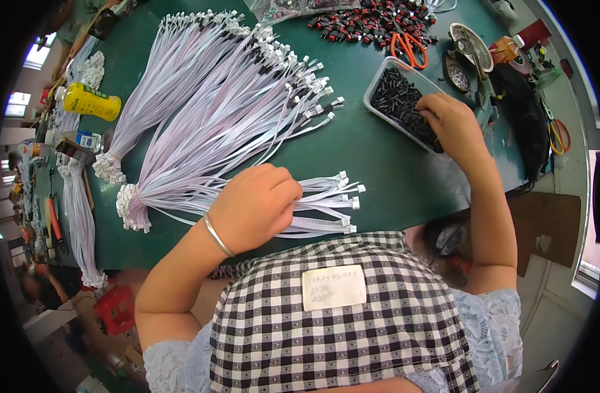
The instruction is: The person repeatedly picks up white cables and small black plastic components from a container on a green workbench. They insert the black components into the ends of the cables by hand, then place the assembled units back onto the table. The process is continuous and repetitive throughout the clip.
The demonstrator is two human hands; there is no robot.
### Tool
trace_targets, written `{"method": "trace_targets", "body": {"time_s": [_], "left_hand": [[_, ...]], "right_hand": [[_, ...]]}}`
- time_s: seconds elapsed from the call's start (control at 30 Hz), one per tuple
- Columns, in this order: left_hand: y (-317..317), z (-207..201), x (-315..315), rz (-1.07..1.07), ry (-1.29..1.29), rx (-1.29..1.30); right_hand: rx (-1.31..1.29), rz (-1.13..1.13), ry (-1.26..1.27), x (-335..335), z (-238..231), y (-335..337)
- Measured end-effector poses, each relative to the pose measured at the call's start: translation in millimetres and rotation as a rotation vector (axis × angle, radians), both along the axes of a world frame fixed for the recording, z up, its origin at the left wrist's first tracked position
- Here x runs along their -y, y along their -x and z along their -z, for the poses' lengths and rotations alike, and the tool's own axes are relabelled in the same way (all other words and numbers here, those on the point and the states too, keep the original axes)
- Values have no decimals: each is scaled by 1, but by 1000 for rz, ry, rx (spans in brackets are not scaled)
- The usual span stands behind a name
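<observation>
fwiw, standing by the table (pixel 411 190) rn: the left hand (pixel 257 206) is curled over the near strands of the white cables (pixel 316 205), w/ their white connectors (pixel 361 188) poking out to the right. fingertips are tucked out of sight, so can't tell how tight they're pinching. the right hand (pixel 456 128) is over the clear box (pixel 398 128), thumb n index bent close together down at the black tubes (pixel 393 92); can't tell if one's actually caught btw. imho take just one tube w/ a light pinch on its sides, bc they're tiny, all jumbled n prob easy to drop. left should hold the cables gently, ends apart, so they don't tangle, esp w/ that big fan of cables spreading behind it.
</observation>
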State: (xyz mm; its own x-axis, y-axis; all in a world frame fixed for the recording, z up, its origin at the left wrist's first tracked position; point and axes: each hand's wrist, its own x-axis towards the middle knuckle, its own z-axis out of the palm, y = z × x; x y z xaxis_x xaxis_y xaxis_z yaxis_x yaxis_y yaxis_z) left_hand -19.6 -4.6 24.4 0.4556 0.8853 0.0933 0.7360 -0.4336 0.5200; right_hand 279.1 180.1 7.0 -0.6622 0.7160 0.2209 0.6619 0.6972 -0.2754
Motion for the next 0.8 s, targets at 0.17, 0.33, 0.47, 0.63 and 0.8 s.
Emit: {"method": "trace_targets", "body": {"time_s": [0.17,0.33,0.47,0.63,0.8], "left_hand": [[-13,7,-2,-86,45,114],[-28,4,-14,-98,243,227],[-33,8,-23,-115,268,253],[-39,10,-21,-229,264,426],[-44,7,-14,-416,378,674]], "right_hand": [[17,16,50,9,-5,3],[36,9,36,9,-3,2],[75,7,70,8,-2,4],[194,14,148,3,2,9],[181,-34,157,-2,-1,9]]}}
